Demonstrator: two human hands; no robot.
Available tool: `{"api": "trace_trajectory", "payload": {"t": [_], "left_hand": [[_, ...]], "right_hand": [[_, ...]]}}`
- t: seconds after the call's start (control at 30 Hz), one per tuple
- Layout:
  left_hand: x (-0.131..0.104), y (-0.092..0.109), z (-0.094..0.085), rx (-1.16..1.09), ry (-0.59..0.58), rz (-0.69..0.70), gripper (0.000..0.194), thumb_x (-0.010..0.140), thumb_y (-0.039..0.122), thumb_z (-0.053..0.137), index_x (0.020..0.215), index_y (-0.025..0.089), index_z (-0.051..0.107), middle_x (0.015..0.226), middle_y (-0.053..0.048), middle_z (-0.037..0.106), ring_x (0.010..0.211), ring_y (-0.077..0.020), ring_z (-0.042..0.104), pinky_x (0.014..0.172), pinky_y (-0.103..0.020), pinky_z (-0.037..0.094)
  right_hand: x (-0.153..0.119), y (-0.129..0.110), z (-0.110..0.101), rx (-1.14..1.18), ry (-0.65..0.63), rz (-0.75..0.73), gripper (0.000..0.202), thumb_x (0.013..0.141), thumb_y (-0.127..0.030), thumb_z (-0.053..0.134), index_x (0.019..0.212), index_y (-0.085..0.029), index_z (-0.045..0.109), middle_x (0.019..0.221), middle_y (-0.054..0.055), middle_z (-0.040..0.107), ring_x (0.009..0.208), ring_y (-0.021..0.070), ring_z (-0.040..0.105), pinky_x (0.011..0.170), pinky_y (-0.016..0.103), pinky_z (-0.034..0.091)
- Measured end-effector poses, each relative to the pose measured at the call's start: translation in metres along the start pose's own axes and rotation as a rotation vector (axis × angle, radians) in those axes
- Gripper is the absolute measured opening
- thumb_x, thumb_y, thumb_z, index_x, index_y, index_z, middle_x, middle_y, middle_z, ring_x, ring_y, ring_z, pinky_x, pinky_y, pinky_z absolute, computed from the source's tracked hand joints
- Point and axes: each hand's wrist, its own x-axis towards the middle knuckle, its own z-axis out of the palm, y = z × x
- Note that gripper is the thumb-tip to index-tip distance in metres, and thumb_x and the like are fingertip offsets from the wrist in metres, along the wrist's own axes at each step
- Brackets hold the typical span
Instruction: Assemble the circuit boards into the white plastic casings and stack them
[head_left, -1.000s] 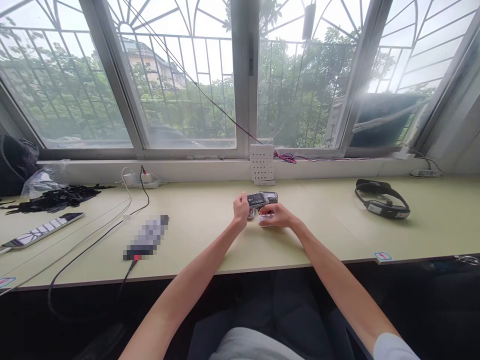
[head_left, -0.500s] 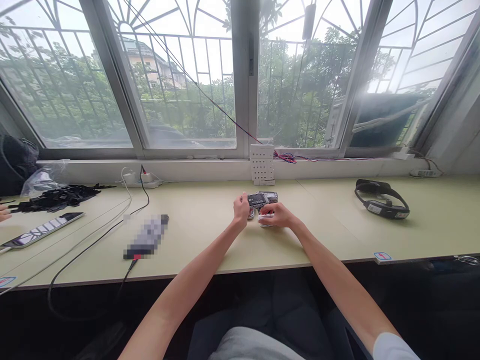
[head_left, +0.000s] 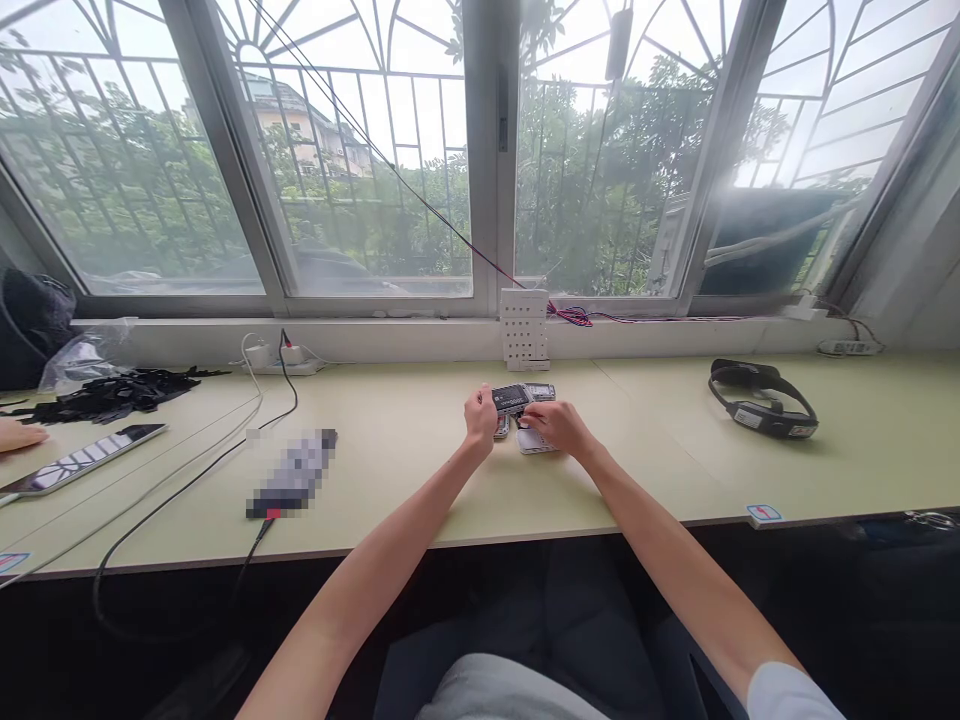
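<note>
- Pale yellow-green tabletop (head_left: 645, 490), running right under both hands, and here's the action!
- Nearer than the left fingers and well to their left: a dark slab, blurred out, (head_left: 294, 470) with a black cable at its near end.
- Just on the near side of the right fingers, flat on the table: a white, thin, rectangular plastic-looking panel (head_left: 534, 443).
- Left hand (head_left: 478, 415): fingers closed round the left end of a black rectangular block printed in white (head_left: 511, 401), held between the hands.
- Right hand (head_left: 559, 425): fingertips bunched at that block's right end; whether they pinch anything, I cannot tell.
- Just beyond the right fingers: a dark block with a pale label (head_left: 541, 392).
- Well right of the right fingers: a black curved headband device (head_left: 765, 402).
- Far left of the left fingers: another person's hand (head_left: 21, 435), near a heap of black strips (head_left: 112, 395).
- Straight beyond the fingers: an upright white perforated box (head_left: 525, 332), then grey-framed windows (head_left: 491, 200), greenery outside.
</note>
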Motion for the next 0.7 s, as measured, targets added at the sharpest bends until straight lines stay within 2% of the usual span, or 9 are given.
{"api": "trace_trajectory", "payload": {"t": [0.13,0.23,0.33,0.53,0.7], "left_hand": [[-0.0007,0.0012,-0.0007,0.005,0.001,0.009,0.036,0.095,0.047,0.048,0.07,0.022,0.04,0.052,0.006,0.038,0.035,-0.0081,0.036,0.035,-0.021,0.024],[-0.0013,0.0021,-0.001,-0.004,0.006,0.008,0.035,0.094,0.047,0.049,0.07,0.022,0.04,0.051,0.006,0.038,0.036,-0.0082,0.036,0.036,-0.021,0.024],[-0.0007,0.0024,-0.0011,-0.02,0.018,0.004,0.035,0.094,0.046,0.049,0.07,0.023,0.04,0.051,0.006,0.037,0.036,-0.0081,0.035,0.036,-0.022,0.024],[0.0047,-0.0011,-0.002,-0.036,0.072,0.023,0.037,0.094,0.049,0.05,0.07,0.022,0.043,0.056,0.005,0.042,0.039,-0.0077,0.036,0.038,-0.022,0.027],[0.0073,-0.0037,-0.0024,-0.062,0.094,0.027,0.037,0.092,0.051,0.052,0.07,0.022,0.044,0.059,0.004,0.044,0.041,-0.0076,0.037,0.039,-0.022,0.029]], "right_hand": [[0.0,0.0027,0.0046,-0.027,-0.013,-0.009,0.014,0.091,-0.024,0.059,0.088,-0.024,0.073,0.086,0.004,0.075,0.076,0.0179,0.066,0.068,0.025,0.041],[-0.0007,0.0054,0.0084,-0.018,-0.023,-0.019,0.018,0.089,-0.013,0.059,0.091,-0.024,0.072,0.092,0.003,0.076,0.082,0.0179,0.067,0.067,0.024,0.041],[-0.0009,0.007,0.0101,-0.008,0.008,-0.051,0.02,0.089,-0.01,0.057,0.088,-0.023,0.072,0.089,0.004,0.075,0.081,0.0179,0.067,0.068,0.025,0.042],[0.0017,0.0055,0.0056,0.085,0.285,-0.14,0.02,0.097,-0.022,0.052,0.09,-0.023,0.07,0.084,0.006,0.072,0.082,0.0204,0.064,0.076,0.031,0.049],[0.0025,0.005,0.0027,0.142,0.527,-0.089,0.023,0.098,-0.033,0.052,0.09,-0.021,0.07,0.084,0.008,0.071,0.078,0.0202,0.064,0.073,0.032,0.051]]}}
